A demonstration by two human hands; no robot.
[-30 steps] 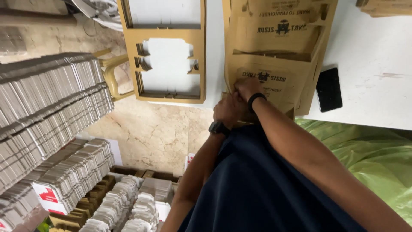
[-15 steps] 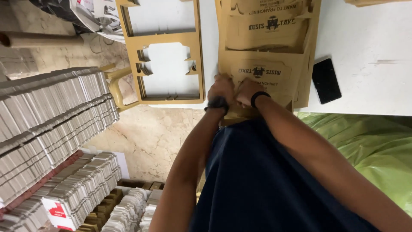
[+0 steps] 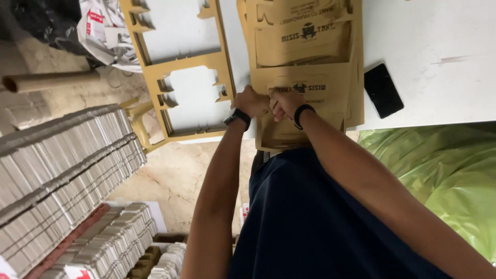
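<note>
While closed, both grips (image 3: 268,102) on cardboard (image 3: 305,111).

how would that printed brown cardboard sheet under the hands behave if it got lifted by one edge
The printed cardboard sheet looks thin and flat, so it would probably bend and sag rather than stay stiff. It seems light for its area. Its cut slots and tabs suggest it may crease or tear where the left hand and right hand pinch it.

Hands (image 3: 268,102) on card stack (image 3: 310,62); phone (image 3: 383,90) right.
</note>
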